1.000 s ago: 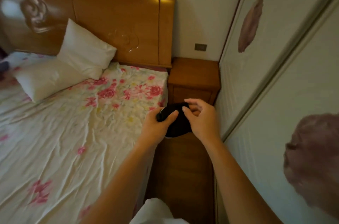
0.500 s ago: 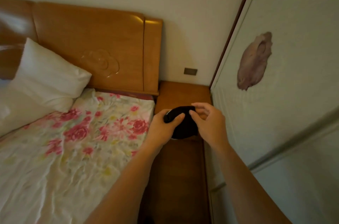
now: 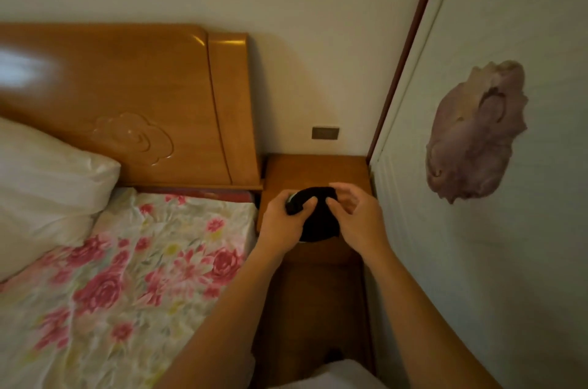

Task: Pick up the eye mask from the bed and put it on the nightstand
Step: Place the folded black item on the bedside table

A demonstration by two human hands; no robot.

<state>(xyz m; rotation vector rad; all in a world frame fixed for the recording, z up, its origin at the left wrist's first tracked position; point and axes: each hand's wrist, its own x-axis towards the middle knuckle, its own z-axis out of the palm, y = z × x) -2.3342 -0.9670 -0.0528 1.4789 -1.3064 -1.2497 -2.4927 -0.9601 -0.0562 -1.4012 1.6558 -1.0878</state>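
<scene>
From the head view, my left hand (image 3: 283,223) is clamped on the black mask (image 3: 318,220), thumb over its top, holding it above the front of the nightstand (image 3: 315,169). My right hand (image 3: 356,223) cups the mask's right side with loosely curled fingers; I cannot tell whether it grips. The bed (image 3: 127,277) lies to the left.

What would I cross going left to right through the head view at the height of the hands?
White pillow → floral bed sheet → left hand → black eye mask over the nightstand → right hand → pale wardrobe door.
</scene>
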